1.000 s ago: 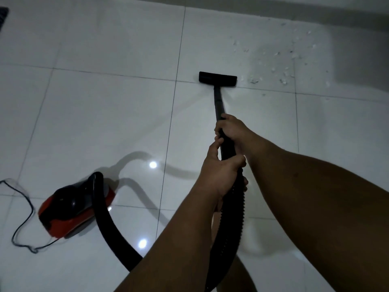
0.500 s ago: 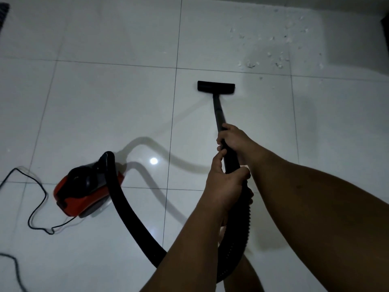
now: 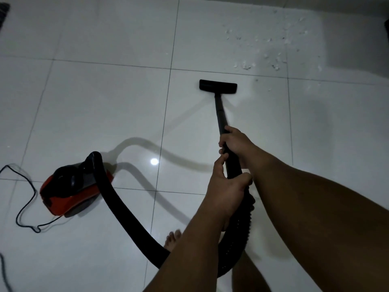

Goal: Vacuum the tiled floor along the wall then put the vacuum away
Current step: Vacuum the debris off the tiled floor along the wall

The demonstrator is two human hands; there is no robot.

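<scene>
Over the last second the nozzle (image 3: 218, 87) had slid back toward the person, off the tile seam and away from the crumbs (image 3: 263, 51) scattered far right by the wall. Both the left hand (image 3: 228, 187) and right hand (image 3: 235, 142) were wrapped tight around the wand (image 3: 220, 111). The canister (image 3: 69, 190) sat near left. The crumbs remained uncollected, so another forward stroke seemed due.

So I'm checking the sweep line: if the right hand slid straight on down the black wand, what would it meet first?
Probably the flat black floor nozzle; the right hand has only bare wand ahead of it.
</scene>
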